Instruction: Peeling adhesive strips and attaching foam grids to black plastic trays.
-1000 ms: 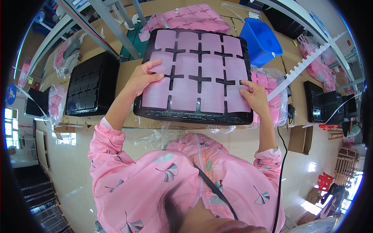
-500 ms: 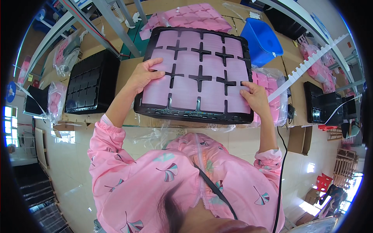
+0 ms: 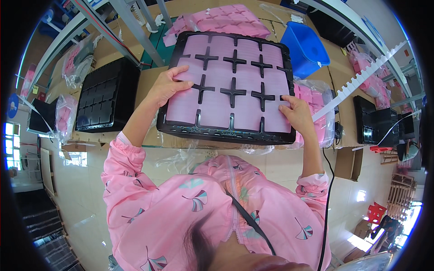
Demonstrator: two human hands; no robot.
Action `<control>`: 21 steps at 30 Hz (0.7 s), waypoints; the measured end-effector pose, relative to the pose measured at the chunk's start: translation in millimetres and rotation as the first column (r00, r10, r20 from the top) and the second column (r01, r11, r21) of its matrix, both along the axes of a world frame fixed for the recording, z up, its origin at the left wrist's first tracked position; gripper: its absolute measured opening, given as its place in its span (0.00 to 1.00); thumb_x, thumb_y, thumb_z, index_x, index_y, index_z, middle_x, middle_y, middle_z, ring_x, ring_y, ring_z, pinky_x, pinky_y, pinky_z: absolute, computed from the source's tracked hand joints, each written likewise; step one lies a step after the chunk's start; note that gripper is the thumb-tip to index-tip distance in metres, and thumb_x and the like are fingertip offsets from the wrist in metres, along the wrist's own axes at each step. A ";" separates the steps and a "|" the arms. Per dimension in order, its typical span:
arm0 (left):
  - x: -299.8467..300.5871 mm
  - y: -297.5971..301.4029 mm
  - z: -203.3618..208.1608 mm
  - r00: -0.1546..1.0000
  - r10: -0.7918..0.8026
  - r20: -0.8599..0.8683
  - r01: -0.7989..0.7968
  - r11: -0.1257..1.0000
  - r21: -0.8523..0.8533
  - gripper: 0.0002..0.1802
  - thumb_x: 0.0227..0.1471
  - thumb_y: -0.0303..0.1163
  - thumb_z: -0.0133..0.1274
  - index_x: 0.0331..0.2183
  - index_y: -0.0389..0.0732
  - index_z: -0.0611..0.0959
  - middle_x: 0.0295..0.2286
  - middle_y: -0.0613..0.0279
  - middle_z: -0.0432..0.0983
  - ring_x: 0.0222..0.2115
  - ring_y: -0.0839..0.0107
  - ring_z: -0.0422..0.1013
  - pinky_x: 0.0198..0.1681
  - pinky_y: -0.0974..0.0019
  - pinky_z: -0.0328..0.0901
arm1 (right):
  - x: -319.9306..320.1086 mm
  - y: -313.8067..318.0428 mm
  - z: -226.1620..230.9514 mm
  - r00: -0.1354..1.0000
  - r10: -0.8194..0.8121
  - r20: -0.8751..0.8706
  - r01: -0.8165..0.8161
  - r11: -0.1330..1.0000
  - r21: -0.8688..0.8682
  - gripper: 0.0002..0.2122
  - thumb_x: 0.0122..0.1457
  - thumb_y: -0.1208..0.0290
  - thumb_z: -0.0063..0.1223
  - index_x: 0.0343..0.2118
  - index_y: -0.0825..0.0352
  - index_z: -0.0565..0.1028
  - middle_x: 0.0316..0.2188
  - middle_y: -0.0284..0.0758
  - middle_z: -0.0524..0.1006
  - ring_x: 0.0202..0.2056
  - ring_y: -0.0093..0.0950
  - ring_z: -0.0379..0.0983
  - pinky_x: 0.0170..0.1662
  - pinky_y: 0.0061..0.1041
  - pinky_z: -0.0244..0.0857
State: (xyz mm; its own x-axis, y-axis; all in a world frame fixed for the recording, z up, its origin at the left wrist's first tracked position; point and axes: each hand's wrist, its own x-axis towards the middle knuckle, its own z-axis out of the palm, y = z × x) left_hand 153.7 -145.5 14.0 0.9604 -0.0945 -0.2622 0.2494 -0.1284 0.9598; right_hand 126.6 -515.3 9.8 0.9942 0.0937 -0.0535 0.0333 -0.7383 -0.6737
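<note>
Cardboard-topped workbench [image 3: 149, 77] runs across the head view, with a metal frame post [image 3: 135, 31] slanting over its far left side and a pale floor below the near edge.

Head view: a black moulded tray [image 3: 230, 88] with cross-shaped dividers sits on the bench right in front of the person, every pocket filled with pink padded sheets [image 3: 217, 113]. Compared with the frames a second and half a second back, the tray and both hands sit in almost the same places; only the fingers have shifted slightly on the pink surface. As a judgement, that suggests pressing or smoothing the sheets into the pockets rather than lifting anything.

The left hand [image 3: 169, 86] lies flat, fingers spread, on the tray's near-left pockets, touching the sheets and grasping nothing. The right hand [image 3: 296, 113] rests at the tray's right edge, fingertips on the pink sheet and thumb near the black rim; whether it pinches the rim or merely presses down, I cannot tell. The tray thus lies between the two hands, under both palms.

Around it: a stack of empty black trays [image 3: 106, 97] on the left, a loose pile of pink sheets [image 3: 221, 18] beyond the tray, a blue bin [image 3: 307, 49] at far right, a clear bag of pink sheets [image 3: 316, 104] just beside the right hand, and a white notched strip [image 3: 361, 81] slanting past it.
</note>
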 end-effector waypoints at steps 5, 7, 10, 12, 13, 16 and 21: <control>-1.0 3.5 -1.9 0.990 0.006 0.144 -0.021 0.994 0.104 0.35 0.39 0.28 0.61 0.50 0.35 0.67 0.34 0.53 0.74 0.29 0.73 0.71 0.34 0.73 0.66 | -0.4 4.7 5.0 0.999 -0.024 0.025 0.025 0.998 -0.061 0.17 0.44 0.70 0.52 0.38 0.72 0.73 0.29 0.50 0.75 0.31 0.41 0.73 0.38 0.32 0.65; -0.4 5.2 -0.4 0.977 -0.015 0.213 -0.047 0.958 0.282 0.34 0.39 0.33 0.60 0.50 0.37 0.68 0.36 0.52 0.73 0.31 0.70 0.71 0.36 0.71 0.65 | -0.9 6.4 6.5 0.999 -0.017 0.037 0.020 0.995 -0.096 0.17 0.43 0.71 0.53 0.38 0.72 0.74 0.29 0.50 0.75 0.31 0.41 0.73 0.38 0.31 0.65; 0.8 4.0 8.9 0.920 -0.110 0.376 -0.185 0.723 0.665 0.31 0.41 0.41 0.58 0.48 0.39 0.70 0.41 0.50 0.70 0.38 0.62 0.69 0.42 0.64 0.63 | -2.1 7.5 7.0 0.998 -0.033 0.048 0.037 0.996 -0.087 0.17 0.43 0.71 0.53 0.38 0.73 0.74 0.29 0.50 0.75 0.31 0.42 0.73 0.38 0.32 0.65; -0.6 0.0 11.6 0.802 -0.241 0.547 -0.389 0.484 0.784 0.30 0.43 0.46 0.54 0.46 0.41 0.72 0.45 0.49 0.67 0.45 0.56 0.65 0.47 0.59 0.60 | -2.1 7.0 5.7 0.997 -0.041 0.062 0.046 0.996 -0.076 0.16 0.43 0.71 0.53 0.37 0.73 0.74 0.28 0.50 0.75 0.30 0.42 0.73 0.37 0.32 0.65; 3.8 0.5 8.1 0.769 -0.289 0.570 -0.381 0.508 0.773 0.29 0.44 0.47 0.53 0.45 0.40 0.72 0.46 0.49 0.65 0.47 0.55 0.62 0.48 0.59 0.59 | -2.2 6.7 5.4 0.997 -0.046 0.069 0.051 0.996 -0.071 0.16 0.43 0.72 0.53 0.37 0.73 0.74 0.27 0.50 0.75 0.30 0.42 0.73 0.37 0.32 0.65; 24.4 5.2 -11.6 0.696 -0.433 0.573 -0.315 0.533 0.786 0.27 0.50 0.50 0.45 0.46 0.40 0.72 0.50 0.51 0.62 0.52 0.51 0.56 0.52 0.57 0.53 | -2.7 9.8 7.3 0.994 -0.052 0.091 0.061 0.993 -0.098 0.16 0.43 0.72 0.53 0.37 0.73 0.74 0.25 0.49 0.75 0.29 0.42 0.72 0.35 0.33 0.64; 41.8 -8.3 -20.7 0.735 -0.502 0.455 -0.233 0.443 0.866 0.29 0.52 0.52 0.39 0.48 0.41 0.69 0.51 0.54 0.61 0.54 0.53 0.53 0.53 0.50 0.49 | -9.4 11.9 5.8 0.991 -0.060 0.116 0.079 0.983 -0.167 0.16 0.44 0.70 0.54 0.38 0.71 0.73 0.24 0.47 0.75 0.28 0.42 0.72 0.35 0.34 0.64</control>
State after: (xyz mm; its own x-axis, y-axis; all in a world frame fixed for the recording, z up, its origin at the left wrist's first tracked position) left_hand 195.5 -153.9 -6.7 0.8950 -0.3295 0.3008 -0.3976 -0.8949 0.2028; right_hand 117.2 -503.3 15.6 0.9986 0.0230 0.0476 0.0449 -0.8453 -0.5325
